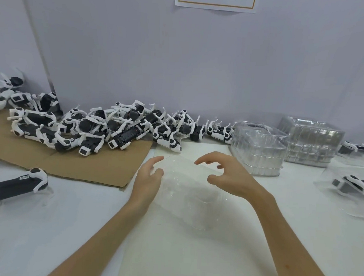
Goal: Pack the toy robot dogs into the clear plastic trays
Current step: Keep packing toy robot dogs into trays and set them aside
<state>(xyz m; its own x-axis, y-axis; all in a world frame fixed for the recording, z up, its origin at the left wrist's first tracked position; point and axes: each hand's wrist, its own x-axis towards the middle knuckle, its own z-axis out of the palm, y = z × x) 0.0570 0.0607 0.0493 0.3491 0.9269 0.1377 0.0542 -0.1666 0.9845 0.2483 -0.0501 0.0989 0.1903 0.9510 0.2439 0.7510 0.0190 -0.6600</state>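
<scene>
An empty clear plastic tray (186, 193) lies on the white table in front of me. My left hand (147, 178) is at the tray's left edge, thumb and fingers slightly apart and touching the rim. My right hand (228, 174) hovers over the tray's far right part with loosely curled fingers and holds nothing. A heap of several black-and-white toy robot dogs (105, 126) lies along the back wall, partly on a cardboard sheet (73, 163). One single dog (14, 186) lies at the near left.
Two stacks of clear trays (259, 149) (311, 141) stand at the back right. A packed tray with a dog (353, 186) sits at the far right edge. More dogs (356, 147) lie behind the stacks. A paper sheet (216, 0) hangs on the wall.
</scene>
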